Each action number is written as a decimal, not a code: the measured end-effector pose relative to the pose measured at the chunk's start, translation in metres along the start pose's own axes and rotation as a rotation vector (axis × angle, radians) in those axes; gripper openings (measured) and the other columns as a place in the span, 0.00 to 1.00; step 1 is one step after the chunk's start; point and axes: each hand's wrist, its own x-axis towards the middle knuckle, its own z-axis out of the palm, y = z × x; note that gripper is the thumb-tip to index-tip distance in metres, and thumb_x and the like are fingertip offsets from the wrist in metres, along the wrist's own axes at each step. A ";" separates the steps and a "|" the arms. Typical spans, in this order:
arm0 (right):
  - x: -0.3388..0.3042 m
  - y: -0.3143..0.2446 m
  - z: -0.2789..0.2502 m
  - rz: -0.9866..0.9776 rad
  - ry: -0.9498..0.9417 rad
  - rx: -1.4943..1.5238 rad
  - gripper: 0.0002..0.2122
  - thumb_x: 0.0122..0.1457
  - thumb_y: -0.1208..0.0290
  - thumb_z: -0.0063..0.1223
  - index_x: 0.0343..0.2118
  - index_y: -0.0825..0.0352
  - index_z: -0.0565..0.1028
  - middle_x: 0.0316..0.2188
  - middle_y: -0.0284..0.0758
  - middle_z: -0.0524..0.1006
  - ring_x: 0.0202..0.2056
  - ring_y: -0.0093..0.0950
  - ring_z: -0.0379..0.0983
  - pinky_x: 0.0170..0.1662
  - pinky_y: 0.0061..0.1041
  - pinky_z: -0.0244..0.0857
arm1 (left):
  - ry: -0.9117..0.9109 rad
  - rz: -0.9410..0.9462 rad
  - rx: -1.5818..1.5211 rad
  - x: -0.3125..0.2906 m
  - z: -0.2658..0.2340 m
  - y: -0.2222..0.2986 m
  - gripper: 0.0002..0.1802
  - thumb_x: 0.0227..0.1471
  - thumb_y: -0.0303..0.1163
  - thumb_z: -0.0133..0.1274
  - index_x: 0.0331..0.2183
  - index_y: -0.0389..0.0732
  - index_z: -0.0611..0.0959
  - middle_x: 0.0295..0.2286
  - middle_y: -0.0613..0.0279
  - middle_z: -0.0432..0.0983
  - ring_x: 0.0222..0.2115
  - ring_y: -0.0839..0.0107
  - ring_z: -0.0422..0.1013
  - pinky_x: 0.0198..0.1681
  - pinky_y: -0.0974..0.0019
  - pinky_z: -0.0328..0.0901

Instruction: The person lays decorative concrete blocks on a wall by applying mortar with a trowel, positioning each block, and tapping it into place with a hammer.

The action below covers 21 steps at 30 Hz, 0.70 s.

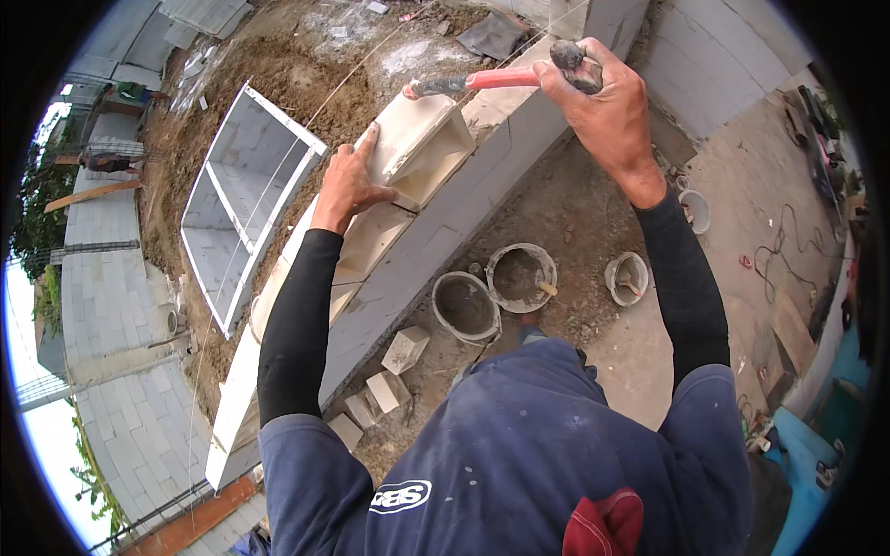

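Red-handled tool (505, 78) clenched in the right hand (610, 116), left hand (348, 190) (loosely spread) on a pale block (404, 139).

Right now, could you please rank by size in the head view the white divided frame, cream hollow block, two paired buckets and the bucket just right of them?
White divided frame
Cream hollow block
Left paired bucket, right paired bucket: too alike to rank
Bucket just right of them
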 end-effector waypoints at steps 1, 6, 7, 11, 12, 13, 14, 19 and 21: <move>0.001 -0.002 0.000 0.003 0.022 -0.007 0.12 0.61 0.65 0.65 0.31 0.69 0.77 0.22 0.23 0.73 0.26 0.13 0.64 0.31 0.19 0.64 | 0.002 0.012 0.004 0.000 0.000 -0.001 0.70 0.23 0.45 0.78 0.69 0.52 0.62 0.44 0.44 0.71 0.47 0.45 0.70 0.54 0.52 0.68; 0.005 -0.009 0.000 0.042 -0.006 -0.018 0.13 0.60 0.63 0.65 0.31 0.69 0.77 0.21 0.24 0.73 0.25 0.15 0.64 0.30 0.20 0.64 | -0.005 0.018 0.021 0.002 0.003 -0.005 0.70 0.24 0.45 0.78 0.70 0.53 0.61 0.46 0.43 0.70 0.49 0.44 0.70 0.55 0.51 0.67; 0.005 -0.009 0.000 0.029 0.016 -0.033 0.13 0.60 0.62 0.65 0.30 0.69 0.77 0.20 0.25 0.72 0.25 0.15 0.64 0.30 0.21 0.64 | -0.002 0.018 0.027 0.003 0.003 -0.005 0.70 0.24 0.45 0.78 0.70 0.53 0.61 0.46 0.43 0.70 0.49 0.44 0.70 0.56 0.51 0.67; 0.003 -0.003 0.004 -0.023 0.051 -0.005 0.14 0.60 0.61 0.65 0.30 0.68 0.77 0.20 0.25 0.72 0.24 0.16 0.64 0.29 0.22 0.64 | -0.018 0.004 0.010 0.003 0.002 -0.003 0.71 0.23 0.45 0.78 0.70 0.55 0.61 0.46 0.42 0.71 0.49 0.44 0.70 0.56 0.50 0.67; 0.002 -0.001 0.004 -0.037 0.054 0.021 0.14 0.59 0.61 0.65 0.30 0.68 0.77 0.20 0.25 0.72 0.24 0.16 0.64 0.29 0.22 0.64 | -0.013 0.005 0.023 0.003 0.001 -0.002 0.70 0.23 0.44 0.78 0.70 0.54 0.61 0.46 0.43 0.72 0.49 0.44 0.70 0.56 0.51 0.67; 0.001 0.002 0.004 -0.026 0.043 -0.008 0.14 0.59 0.61 0.66 0.30 0.68 0.78 0.20 0.25 0.72 0.24 0.16 0.64 0.29 0.21 0.64 | -0.008 0.004 0.032 0.003 0.000 -0.001 0.70 0.24 0.44 0.77 0.69 0.53 0.61 0.46 0.43 0.72 0.49 0.45 0.71 0.56 0.51 0.67; -0.001 0.005 0.003 -0.015 0.028 -0.036 0.13 0.59 0.62 0.66 0.31 0.68 0.78 0.20 0.25 0.72 0.24 0.16 0.64 0.29 0.21 0.64 | -0.003 -0.001 0.040 0.002 0.000 0.001 0.70 0.24 0.43 0.77 0.69 0.52 0.61 0.46 0.43 0.72 0.49 0.46 0.72 0.57 0.52 0.67; -0.033 0.024 -0.025 0.093 0.280 0.078 0.12 0.59 0.64 0.66 0.29 0.68 0.77 0.20 0.23 0.73 0.22 0.15 0.65 0.26 0.22 0.64 | -0.036 -0.026 0.035 0.001 -0.003 0.005 0.71 0.23 0.42 0.78 0.70 0.54 0.60 0.46 0.43 0.72 0.49 0.44 0.70 0.56 0.50 0.67; -0.063 0.037 -0.037 0.312 0.503 0.319 0.11 0.60 0.66 0.64 0.30 0.67 0.76 0.20 0.21 0.70 0.20 0.14 0.63 0.23 0.19 0.60 | -0.039 -0.016 0.039 0.000 -0.004 0.006 0.71 0.23 0.40 0.78 0.70 0.53 0.59 0.45 0.44 0.72 0.48 0.45 0.71 0.56 0.51 0.67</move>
